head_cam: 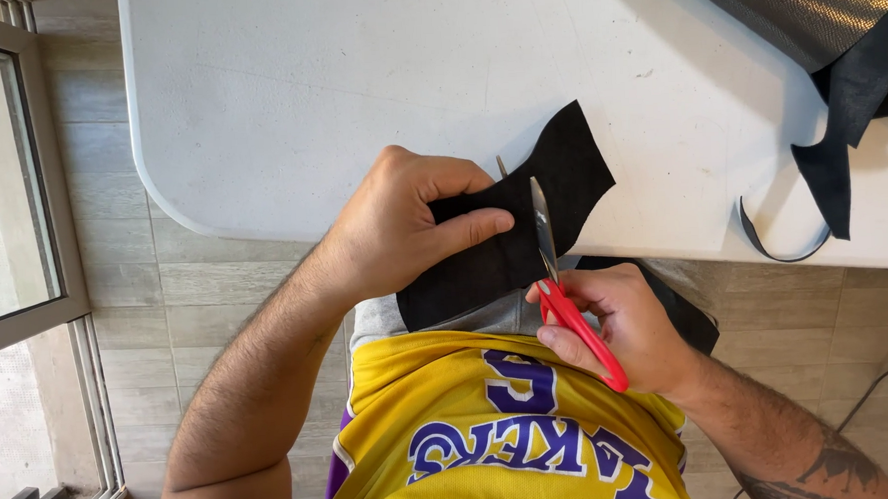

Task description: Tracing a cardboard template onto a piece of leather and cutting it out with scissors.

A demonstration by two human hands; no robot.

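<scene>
Centre of frame: left hand (403, 221) pinches a piece of black fabric (523, 226), thumb lying across its face, fingers curled behind it. The fabric is held up over the near edge of the white table (287, 87), its upper corner reaching toward the middle of the tabletop, its lower edge hanging above the person's lap.

Just right of the thumb: scissors (554, 265) with red handles, blades pointing up the frame and set into the fabric, only slightly parted. Right hand (622, 327), lower right of centre, is closed through the handles and grips them.

Upper right corner: a larger heap of dark fabric (823, 13) on the table, with a narrow strip (783, 250) drooping over the edge.

Bottom of frame: yellow jersey (492, 427). Left side: tiled floor (122, 194) and a window frame (46, 167).
</scene>
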